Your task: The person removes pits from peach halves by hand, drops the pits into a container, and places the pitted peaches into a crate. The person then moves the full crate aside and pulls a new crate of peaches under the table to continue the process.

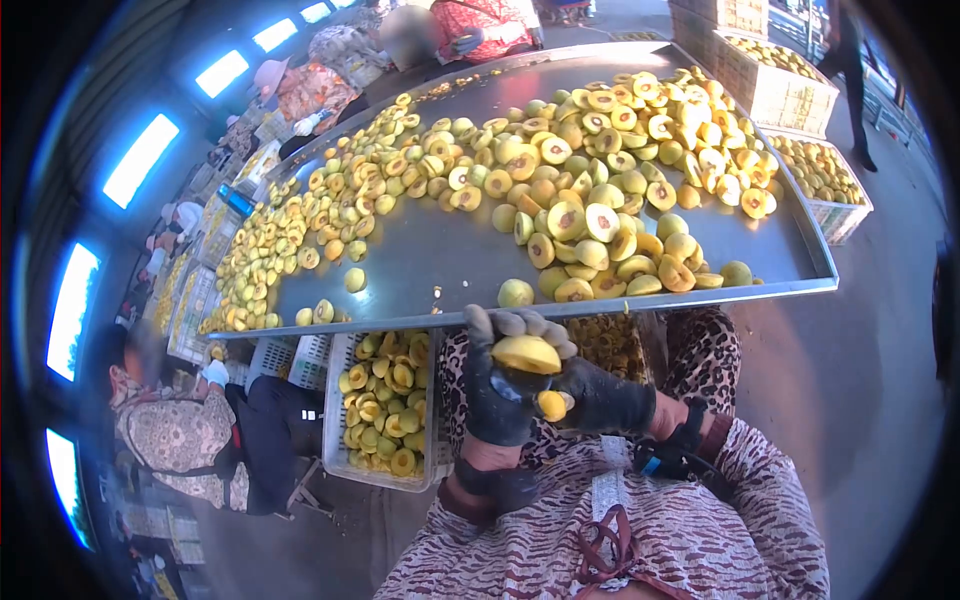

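Note:
My left hand (500, 395), in a dark glove with greyish fingertips, is closed around a yellow peach half (527, 354), its cut edge facing up. Right against it is my right hand (608, 398), in a black glove with the fingers curled. A small rounded yellow piece (551, 405) pokes out by its thumb; I cannot tell what it belongs to. Both hands are over my lap, just below the near edge of a metal table (440, 260). Heaped on the table are many halved peaches (600, 222), several with brown pits showing.
A white crate (337, 440) of peach halves stands to my left. Below the table edge sits a container of darker scraps (605, 345). Stacked crates (770, 85) of fruit stand at the far right. A seated person (185, 430) works at left; others sit across the table.

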`<state>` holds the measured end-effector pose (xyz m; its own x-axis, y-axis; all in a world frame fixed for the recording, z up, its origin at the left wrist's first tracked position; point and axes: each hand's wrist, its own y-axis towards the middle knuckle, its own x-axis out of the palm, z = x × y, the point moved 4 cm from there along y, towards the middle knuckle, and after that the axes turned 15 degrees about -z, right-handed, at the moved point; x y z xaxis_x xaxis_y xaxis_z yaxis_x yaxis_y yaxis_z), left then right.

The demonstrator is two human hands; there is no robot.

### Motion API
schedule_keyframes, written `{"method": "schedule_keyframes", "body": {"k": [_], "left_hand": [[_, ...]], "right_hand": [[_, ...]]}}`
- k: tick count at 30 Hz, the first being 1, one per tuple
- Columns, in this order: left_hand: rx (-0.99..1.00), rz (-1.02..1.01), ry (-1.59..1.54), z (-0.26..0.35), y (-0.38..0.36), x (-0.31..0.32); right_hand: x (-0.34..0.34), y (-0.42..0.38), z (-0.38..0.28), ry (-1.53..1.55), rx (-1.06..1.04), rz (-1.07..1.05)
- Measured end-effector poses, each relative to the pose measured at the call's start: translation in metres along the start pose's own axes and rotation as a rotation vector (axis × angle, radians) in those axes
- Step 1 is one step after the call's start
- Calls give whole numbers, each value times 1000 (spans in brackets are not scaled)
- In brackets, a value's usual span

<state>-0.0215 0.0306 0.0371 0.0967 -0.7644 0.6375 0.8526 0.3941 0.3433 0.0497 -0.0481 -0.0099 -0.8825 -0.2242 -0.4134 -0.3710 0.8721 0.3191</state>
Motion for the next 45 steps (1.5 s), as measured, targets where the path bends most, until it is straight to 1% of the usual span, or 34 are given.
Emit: {"method": "schedule_keyframes", "body": {"k": [2, 4, 5, 6, 7, 8, 9, 10, 12, 13, 15, 17, 18, 20, 22, 24, 25, 26, 27, 28, 29, 30, 31, 32, 33, 34, 36, 37, 38, 40, 41, 42, 44, 45], "left_hand": [[43, -12, -431, 4, -1, -42], [140, 110, -404, 34, -27, -90], [183, 97, -484, 52, -41, -116], [117, 296, 84, 74, -63, -148], [73, 787, 653, 92, -88, -184], [137, 874, 933, 103, -95, -217], [187, 778, 1023, 104, -74, -215], [227, 693, 1108, 103, -56, -210], [164, 533, 1480, 77, -2, -201], [125, 390, 1396, 59, 32, -201], [150, 138, 1736, 21, 100, -198], [-94, 25, 1646, -19, 145, -190], [-258, 17, 1459, -44, 165, -206], [-445, 20, 1678, -62, 181, -205], [-517, 17, 1584, -63, 186, -209], [-498, 52, 1592, -60, 178, -215], [-525, 148, 1245, -52, 168, -217], [-540, 246, 899, -47, 155, -223], [-554, 259, 914, -38, 142, -225], [-403, 180, 793, -29, 132, -223], [-255, 96, 671, -20, 123, -217], [-276, 104, 684, -14, 108, -202], [-129, -10, 996, -1, 93, -166], [23, -141, 1293, 6, 77, -126], [58, -247, 1369, 8, 64, -88], [98, -357, 1440, 7, 53, -58], [101, -376, 1377, -4, 34, -38], [128, -385, 1316, -9, 27, -31], [121, -383, 1318, -13, 23, -27], [-272, 83, 204, -36, 12, -45], [-430, 67, -20, -54, 9, -44], [-438, 74, -24, -65, 2, -54], [-426, 240, -86, -77, 0, -72], [-497, 265, -197, -78, -2, -80]], "right_hand": [[-4, -2, -9, -9, 19, 35], [-8, -25, 16, 169, 176, 184], [-4, -44, 47, -38, 311, 217], [-2, -63, 73, -249, 451, 253], [0, -77, 74, -269, 451, 259], [4, -87, 80, -369, 621, 135], [-1, -91, 86, -477, 789, 15], [-4, -87, 87, -495, 795, 11], [1, -68, 83, -266, 609, 192], [2, -62, 77, -262, 608, 229], [10, -62, 75, -318, 602, 214], [10, -67, 62, -373, 637, 128], [8, -72, 59, -389, 650, 128], [7, -87, 53, -404, 630, 167], [2, -98, 50, -372, 678, 196], [-1, -100, 49, -399, 669, 234], [-1, -96, 47, -383, 663, 237], [-6, -91, 40, -136, 552, 383], [-11, -86, 33, 114, 435, 521], [-18, -78, 24, 135, 424, 522], [-27, -73, 20, 320, 487, 574], [-30, -70, 20, 511, 557, 620], [-36, -65, 27, 536, 557, 622], [-38, -59, 35, 726, 421, 627], [-40, -55, 40, 910, 280, 631], [-44, -50, 39, 930, 283, 642], [-49, -42, 39, 1066, 285, 705], [-52, -40, 40, 774, 377, 648], [-53, -38, 39, 781, 377, 647], [-54, -30, 28, 839, 284, 622], [-54, -28, 41, 264, 228, 597], [-51, -35, 43, 272, 234, 599], [-67, -49, 24, 7, 418, 820], [-67, -63, 32, 62, 460, 818]]}}
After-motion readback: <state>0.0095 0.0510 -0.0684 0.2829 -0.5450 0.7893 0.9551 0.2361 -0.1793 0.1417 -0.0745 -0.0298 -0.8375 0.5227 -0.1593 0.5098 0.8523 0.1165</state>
